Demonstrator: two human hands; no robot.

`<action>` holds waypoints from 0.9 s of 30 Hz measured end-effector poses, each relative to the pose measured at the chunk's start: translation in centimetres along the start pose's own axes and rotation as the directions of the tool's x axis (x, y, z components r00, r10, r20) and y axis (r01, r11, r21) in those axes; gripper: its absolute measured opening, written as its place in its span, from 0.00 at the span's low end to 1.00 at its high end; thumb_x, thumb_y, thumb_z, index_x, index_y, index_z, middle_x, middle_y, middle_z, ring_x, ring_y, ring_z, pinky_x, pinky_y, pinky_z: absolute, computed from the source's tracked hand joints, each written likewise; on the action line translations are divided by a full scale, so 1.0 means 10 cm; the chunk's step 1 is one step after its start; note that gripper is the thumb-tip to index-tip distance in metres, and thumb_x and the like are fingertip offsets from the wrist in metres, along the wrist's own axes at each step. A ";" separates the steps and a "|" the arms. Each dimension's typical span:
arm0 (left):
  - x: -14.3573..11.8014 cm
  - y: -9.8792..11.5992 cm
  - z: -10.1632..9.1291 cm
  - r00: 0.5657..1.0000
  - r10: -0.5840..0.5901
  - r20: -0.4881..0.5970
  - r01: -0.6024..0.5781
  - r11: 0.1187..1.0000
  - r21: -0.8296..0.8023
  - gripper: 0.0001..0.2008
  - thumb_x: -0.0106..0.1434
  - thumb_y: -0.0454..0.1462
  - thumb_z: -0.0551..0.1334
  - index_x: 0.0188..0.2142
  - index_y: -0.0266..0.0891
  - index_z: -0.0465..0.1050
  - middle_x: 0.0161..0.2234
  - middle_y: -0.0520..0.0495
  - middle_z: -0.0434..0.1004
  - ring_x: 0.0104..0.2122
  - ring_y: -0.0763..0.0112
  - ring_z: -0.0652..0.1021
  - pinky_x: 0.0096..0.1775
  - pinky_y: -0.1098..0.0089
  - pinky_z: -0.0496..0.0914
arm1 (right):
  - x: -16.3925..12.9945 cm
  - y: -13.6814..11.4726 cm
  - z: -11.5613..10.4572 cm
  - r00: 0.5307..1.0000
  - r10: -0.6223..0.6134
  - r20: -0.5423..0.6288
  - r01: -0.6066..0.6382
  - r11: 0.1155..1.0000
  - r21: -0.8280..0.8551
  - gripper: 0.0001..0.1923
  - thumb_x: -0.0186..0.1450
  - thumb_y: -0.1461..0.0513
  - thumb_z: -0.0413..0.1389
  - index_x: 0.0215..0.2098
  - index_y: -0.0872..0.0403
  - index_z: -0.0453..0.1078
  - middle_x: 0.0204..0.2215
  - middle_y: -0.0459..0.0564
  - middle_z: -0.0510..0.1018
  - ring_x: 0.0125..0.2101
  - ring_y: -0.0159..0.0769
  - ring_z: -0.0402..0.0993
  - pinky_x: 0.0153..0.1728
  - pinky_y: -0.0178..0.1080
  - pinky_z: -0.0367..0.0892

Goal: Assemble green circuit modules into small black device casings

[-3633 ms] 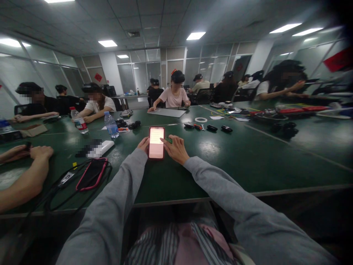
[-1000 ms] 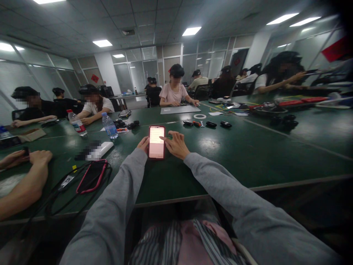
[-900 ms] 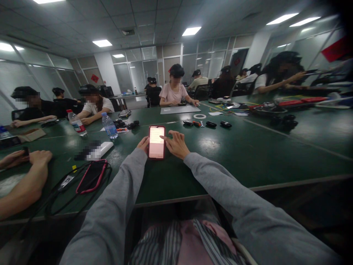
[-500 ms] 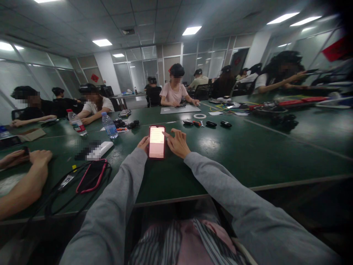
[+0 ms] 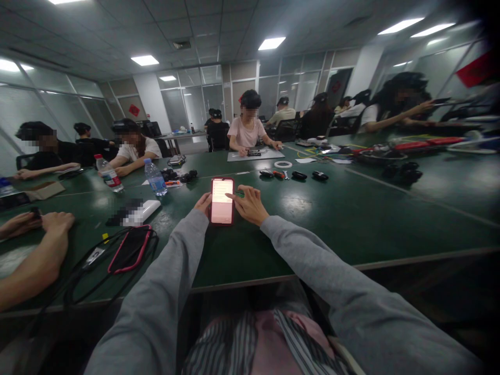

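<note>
A smartphone (image 5: pixel 222 211) in a red case is propped upright above the green table, its screen lit in white and pink. My left hand (image 5: pixel 203 202) grips it by the left edge, with most of the fingers hidden behind it. To the right of the phone is my right hand (image 5: pixel 252 204), holding nothing. Its index finger reaches over the screen's right side, while the other fingers are apart and loosely bent. Whether the fingertip touches the glass I cannot tell.
Two bottles, one red-capped (image 5: pixel 109 173) and one blue-capped (image 5: pixel 155 178), stand left. Nearer lie a pink-edged phone (image 5: pixel 130 250), cables and a white device (image 5: pixel 145 212). Beyond my hands are a tape roll (image 5: pixel 282 164) and small black items (image 5: pixel 320 176). A co-worker's hands (image 5: pixel 57 225) rest left.
My right index finger has moved left and slightly down over the screen. My left hand and the phone stay put. The person opposite has shifted a hand on the grey mat.
</note>
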State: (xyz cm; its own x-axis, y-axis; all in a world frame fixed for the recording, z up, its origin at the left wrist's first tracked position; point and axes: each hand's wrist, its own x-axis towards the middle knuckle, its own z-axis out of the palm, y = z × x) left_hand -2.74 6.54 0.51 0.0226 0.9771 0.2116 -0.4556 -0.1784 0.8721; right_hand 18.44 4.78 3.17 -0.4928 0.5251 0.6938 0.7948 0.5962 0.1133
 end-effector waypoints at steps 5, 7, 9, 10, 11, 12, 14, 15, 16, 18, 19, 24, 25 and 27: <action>0.02 -0.01 -0.03 1.000 -0.012 -0.009 0.012 1.000 -0.012 0.25 0.49 0.45 0.70 0.44 0.38 0.70 0.42 0.41 0.78 0.44 0.54 0.77 0.49 0.51 0.68 | -0.01 0.05 0.00 0.998 0.017 -0.053 -0.015 0.999 0.028 0.22 0.67 0.61 0.46 0.59 0.41 0.62 0.51 0.53 0.60 0.50 0.44 0.54 0.48 0.45 0.47; 0.02 -0.01 -0.03 0.999 -0.018 -0.030 0.018 1.000 -0.003 0.24 0.49 0.45 0.71 0.44 0.38 0.70 0.41 0.41 0.78 0.44 0.54 0.77 0.49 0.50 0.67 | -0.03 0.07 0.00 0.998 -0.007 -0.055 0.009 0.999 0.034 0.22 0.66 0.62 0.47 0.57 0.40 0.65 0.50 0.53 0.61 0.50 0.44 0.55 0.48 0.45 0.47; 0.02 -0.02 -0.03 0.998 -0.021 -0.054 0.021 1.000 0.004 0.24 0.49 0.45 0.70 0.44 0.38 0.70 0.41 0.41 0.78 0.44 0.53 0.77 0.49 0.50 0.67 | -0.05 0.09 -0.01 0.998 -0.038 -0.041 0.040 0.999 0.034 0.22 0.65 0.62 0.49 0.55 0.39 0.66 0.50 0.52 0.62 0.50 0.44 0.55 0.48 0.45 0.47; 0.02 -0.02 -0.03 0.998 -0.022 -0.062 0.022 1.000 0.006 0.24 0.50 0.45 0.70 0.44 0.39 0.70 0.41 0.41 0.78 0.45 0.53 0.76 0.50 0.50 0.67 | -0.06 0.09 -0.01 0.998 -0.053 -0.033 0.054 0.998 0.031 0.22 0.65 0.62 0.50 0.55 0.39 0.67 0.50 0.52 0.63 0.50 0.44 0.55 0.48 0.46 0.47; 0.01 -0.02 -0.03 0.998 -0.023 -0.067 0.024 1.000 0.007 0.24 0.50 0.45 0.70 0.44 0.39 0.70 0.42 0.41 0.78 0.45 0.53 0.76 0.50 0.50 0.67 | -0.06 0.10 -0.01 0.997 -0.066 -0.026 0.066 0.997 0.027 0.22 0.64 0.62 0.50 0.55 0.39 0.67 0.50 0.52 0.63 0.50 0.45 0.55 0.48 0.46 0.47; 0.02 -0.02 -0.03 0.998 -0.023 -0.065 0.023 1.000 0.009 0.24 0.50 0.45 0.70 0.44 0.39 0.70 0.42 0.41 0.78 0.46 0.52 0.76 0.50 0.50 0.67 | -0.06 0.10 -0.01 0.997 -0.080 -0.020 0.080 0.996 0.024 0.22 0.64 0.62 0.50 0.55 0.39 0.67 0.51 0.52 0.63 0.50 0.45 0.54 0.47 0.46 0.47; 0.02 -0.03 -0.05 0.999 -0.016 -0.048 0.016 1.000 0.009 0.24 0.50 0.45 0.70 0.44 0.38 0.70 0.43 0.41 0.78 0.46 0.52 0.76 0.50 0.50 0.67 | -0.07 0.09 0.00 0.995 -0.104 -0.008 0.104 0.994 0.019 0.23 0.64 0.62 0.51 0.55 0.38 0.67 0.51 0.51 0.63 0.49 0.45 0.54 0.47 0.46 0.47; 0.03 -0.03 -0.06 0.999 -0.010 -0.038 0.011 1.000 0.007 0.25 0.50 0.46 0.70 0.45 0.38 0.70 0.43 0.40 0.78 0.46 0.53 0.76 0.50 0.50 0.67 | -0.07 0.09 0.00 0.994 -0.111 -0.004 0.111 0.994 0.018 0.23 0.64 0.62 0.51 0.55 0.38 0.67 0.51 0.51 0.64 0.49 0.45 0.55 0.47 0.46 0.48; 0.04 -0.04 -0.07 1.000 -0.005 -0.029 0.005 1.000 0.004 0.25 0.50 0.46 0.70 0.45 0.38 0.70 0.43 0.40 0.78 0.45 0.53 0.76 0.50 0.50 0.67 | -0.07 0.09 0.00 0.993 -0.115 0.000 0.115 0.993 0.018 0.23 0.64 0.63 0.50 0.55 0.38 0.67 0.51 0.51 0.64 0.49 0.45 0.55 0.46 0.46 0.48; 0.05 -0.05 -0.09 1.000 -0.003 -0.017 0.003 1.000 -0.003 0.25 0.50 0.45 0.70 0.45 0.38 0.70 0.43 0.40 0.78 0.45 0.54 0.77 0.50 0.50 0.67 | -0.07 0.09 0.00 0.994 -0.108 -0.001 0.108 0.994 0.019 0.22 0.64 0.63 0.50 0.55 0.39 0.68 0.50 0.51 0.64 0.49 0.45 0.55 0.46 0.45 0.48; 0.06 -0.06 -0.10 1.000 -0.006 -0.018 0.005 1.000 -0.005 0.25 0.50 0.45 0.70 0.45 0.38 0.70 0.43 0.41 0.78 0.45 0.55 0.77 0.49 0.51 0.67 | -0.07 0.09 0.00 0.995 -0.099 -0.008 0.099 0.995 0.021 0.22 0.64 0.63 0.50 0.54 0.39 0.68 0.50 0.52 0.64 0.49 0.44 0.55 0.46 0.45 0.48; 0.06 -0.07 -0.08 1.000 -0.005 -0.020 0.004 1.000 -0.023 0.25 0.51 0.45 0.69 0.45 0.38 0.69 0.44 0.40 0.77 0.43 0.55 0.77 0.48 0.51 0.68 | -0.07 0.11 -0.01 0.997 -0.055 -0.057 0.056 0.998 0.030 0.21 0.64 0.63 0.50 0.54 0.41 0.68 0.49 0.52 0.63 0.48 0.44 0.55 0.47 0.45 0.47; 0.04 -0.07 -0.07 1.000 -0.005 -0.016 0.004 1.000 -0.022 0.25 0.51 0.45 0.69 0.46 0.38 0.69 0.44 0.40 0.77 0.43 0.55 0.77 0.48 0.51 0.69 | -0.07 0.12 -0.01 0.997 -0.050 -0.063 0.052 0.998 0.032 0.21 0.64 0.63 0.49 0.54 0.41 0.69 0.49 0.52 0.63 0.48 0.44 0.55 0.47 0.45 0.47; 0.02 -0.05 -0.05 1.000 -0.008 -0.008 0.008 1.000 -0.014 0.25 0.51 0.45 0.69 0.46 0.37 0.69 0.45 0.39 0.77 0.44 0.54 0.77 0.48 0.51 0.69 | -0.06 0.13 -0.01 0.997 -0.039 -0.069 0.042 0.999 0.034 0.20 0.64 0.63 0.49 0.53 0.41 0.70 0.49 0.52 0.63 0.48 0.43 0.56 0.47 0.45 0.48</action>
State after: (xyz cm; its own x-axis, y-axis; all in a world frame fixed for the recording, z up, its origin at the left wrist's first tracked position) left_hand -3.00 6.87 -0.11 0.0190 0.9795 0.2007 -0.4681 -0.1686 0.8674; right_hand 19.78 5.15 2.90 -0.4981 0.4582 0.7362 0.7610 0.6379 0.1178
